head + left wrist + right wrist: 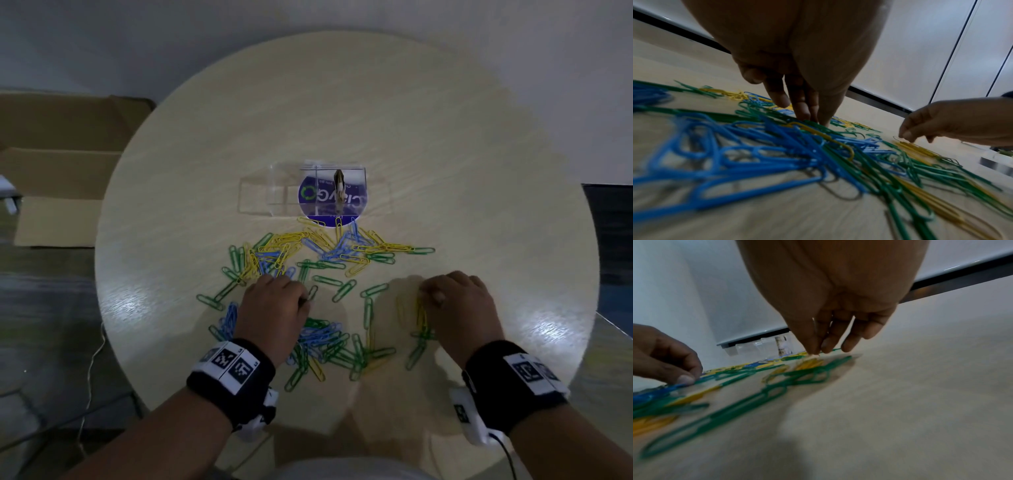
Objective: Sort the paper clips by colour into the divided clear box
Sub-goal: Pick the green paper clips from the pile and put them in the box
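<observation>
Both hands work low on the round table (445,137), at the near edge of the scattered paper clips (329,253), which fill the centre and lower centre of the head view. The left hand (274,308) is curled knuckles-up with fingertips down among green and blue clips; whether it pinches one cannot be told. The right hand (459,308) has thumb and fingers drawn together over a small group of yellow clips (422,315), apparently pinching or gathering them.

The divided clear box (318,192) stands just above centre, touching the far edge of the spread, on a blue printed disc (308,195); a small dark object (339,186) stands inside. No clips are visible in its compartments.

Judgement: gathering by colour is under way. Best done by sliding one colour clear of the overlaps before lifting, since interlocked clips will drag others.

Count: three colours, one box; clips number in the dozens, too overlapped for an exact count. Cardboard boxes (65,171) lie at left.
</observation>
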`<move>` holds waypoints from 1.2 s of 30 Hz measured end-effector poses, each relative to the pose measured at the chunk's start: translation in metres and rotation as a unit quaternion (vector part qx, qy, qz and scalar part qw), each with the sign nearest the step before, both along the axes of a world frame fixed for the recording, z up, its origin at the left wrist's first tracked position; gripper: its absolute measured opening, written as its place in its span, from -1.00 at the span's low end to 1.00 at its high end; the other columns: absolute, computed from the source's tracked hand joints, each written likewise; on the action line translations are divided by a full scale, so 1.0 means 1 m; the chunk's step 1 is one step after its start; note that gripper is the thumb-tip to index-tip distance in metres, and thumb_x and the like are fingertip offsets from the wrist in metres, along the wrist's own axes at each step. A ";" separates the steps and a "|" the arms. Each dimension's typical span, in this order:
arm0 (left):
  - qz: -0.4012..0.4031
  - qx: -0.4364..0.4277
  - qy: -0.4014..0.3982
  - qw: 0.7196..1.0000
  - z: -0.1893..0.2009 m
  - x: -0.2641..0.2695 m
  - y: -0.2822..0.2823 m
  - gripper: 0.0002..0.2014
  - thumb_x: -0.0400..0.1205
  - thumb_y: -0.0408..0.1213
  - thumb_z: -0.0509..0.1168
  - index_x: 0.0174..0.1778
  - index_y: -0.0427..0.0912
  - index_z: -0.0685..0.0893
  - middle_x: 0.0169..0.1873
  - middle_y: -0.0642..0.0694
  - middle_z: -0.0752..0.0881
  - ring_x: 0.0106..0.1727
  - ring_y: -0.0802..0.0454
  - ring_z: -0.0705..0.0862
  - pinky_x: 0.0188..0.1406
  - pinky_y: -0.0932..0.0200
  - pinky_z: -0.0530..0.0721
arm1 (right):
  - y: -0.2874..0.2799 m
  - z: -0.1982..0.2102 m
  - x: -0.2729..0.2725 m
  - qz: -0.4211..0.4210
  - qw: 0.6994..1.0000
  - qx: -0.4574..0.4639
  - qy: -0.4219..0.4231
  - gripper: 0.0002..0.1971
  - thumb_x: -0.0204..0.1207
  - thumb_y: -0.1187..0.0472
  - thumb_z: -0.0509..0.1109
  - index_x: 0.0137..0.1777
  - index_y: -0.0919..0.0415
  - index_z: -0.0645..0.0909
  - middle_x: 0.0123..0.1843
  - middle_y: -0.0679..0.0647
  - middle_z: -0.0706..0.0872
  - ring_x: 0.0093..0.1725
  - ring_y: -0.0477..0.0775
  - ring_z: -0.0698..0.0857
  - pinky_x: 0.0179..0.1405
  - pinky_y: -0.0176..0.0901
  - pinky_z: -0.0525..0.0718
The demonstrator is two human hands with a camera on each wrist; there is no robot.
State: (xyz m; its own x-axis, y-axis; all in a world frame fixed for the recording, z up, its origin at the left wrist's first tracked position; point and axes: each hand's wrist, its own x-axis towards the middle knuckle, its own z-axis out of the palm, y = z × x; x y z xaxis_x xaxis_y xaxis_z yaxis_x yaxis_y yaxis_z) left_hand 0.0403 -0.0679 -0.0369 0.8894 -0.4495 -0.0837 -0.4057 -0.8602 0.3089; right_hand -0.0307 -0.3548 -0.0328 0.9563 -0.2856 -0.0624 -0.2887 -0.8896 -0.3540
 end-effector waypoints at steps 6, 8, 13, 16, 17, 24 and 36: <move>-0.004 -0.004 0.064 0.998 0.003 0.001 -0.012 -0.96 0.54 -0.18 0.42 -0.17 -0.02 0.69 -0.20 0.00 0.62 -0.03 -0.13 0.55 0.06 -0.11 0.61 | 0.033 -0.003 0.035 0.162 0.985 0.031 0.042 -0.80 0.31 0.18 0.51 -0.05 0.04 0.73 -0.12 0.07 0.71 -0.10 0.25 0.63 -0.04 0.00 0.65; 0.000 -0.004 0.102 0.995 0.004 0.004 -0.015 -0.97 0.53 -0.19 0.39 -0.21 -0.02 0.68 -0.19 0.01 0.61 0.01 -0.11 0.51 0.11 -0.07 0.56 | 0.037 -0.005 0.042 0.166 0.981 0.021 0.093 -0.85 0.32 0.17 0.41 -0.10 0.02 0.69 -0.15 0.07 0.70 -0.12 0.26 0.64 -0.03 0.01 0.62; 0.014 -0.046 0.128 0.991 0.009 0.009 -0.012 -0.97 0.50 -0.23 0.38 -0.19 -0.04 0.66 -0.27 0.02 0.70 -0.08 -0.08 0.60 -0.03 -0.02 0.59 | 0.038 0.005 0.047 0.164 0.974 0.047 0.146 -0.93 0.31 0.22 0.41 -0.22 0.05 0.65 -0.19 0.10 0.64 -0.16 0.29 0.63 -0.06 -0.01 0.59; 0.103 -0.106 0.103 0.984 0.007 0.018 -0.006 -0.93 0.52 -0.25 0.40 -0.11 -0.03 0.70 -0.28 0.01 0.75 -0.15 -0.07 0.68 -0.13 -0.04 0.68 | 0.044 0.014 0.050 0.223 0.964 0.074 0.123 -0.92 0.33 0.26 0.42 -0.21 0.08 0.63 -0.23 0.08 0.66 -0.14 0.24 0.64 -0.09 -0.07 0.52; 0.117 -0.106 0.099 0.983 0.008 0.021 -0.006 -0.92 0.54 -0.24 0.41 -0.07 -0.05 0.72 -0.25 -0.02 0.77 -0.14 -0.08 0.69 -0.10 -0.05 0.69 | 0.050 0.015 0.053 0.244 0.961 0.071 0.110 -0.91 0.34 0.24 0.42 -0.17 0.07 0.63 -0.22 0.07 0.68 -0.13 0.22 0.64 -0.08 -0.07 0.52; 0.110 -0.031 0.091 0.989 0.005 0.030 -0.013 -0.88 0.52 -0.13 0.42 -0.07 -0.02 0.77 -0.19 -0.05 0.80 -0.04 -0.14 0.70 -0.02 -0.03 0.67 | 0.074 0.011 0.068 0.305 0.940 -0.031 0.148 -0.84 0.28 0.17 0.41 -0.12 0.05 0.69 -0.19 0.10 0.68 -0.12 0.29 0.65 -0.12 0.07 0.67; 0.022 0.009 0.069 0.997 0.008 0.018 -0.004 -0.82 0.42 -0.29 0.39 -0.06 -0.08 0.65 -0.22 -0.09 0.72 -0.08 -0.22 0.63 -0.08 -0.06 0.61 | 0.073 0.014 0.047 0.257 0.947 0.031 0.191 -0.82 0.39 0.17 0.36 -0.01 0.09 0.60 -0.07 0.13 0.69 0.00 0.28 0.63 -0.01 0.02 0.58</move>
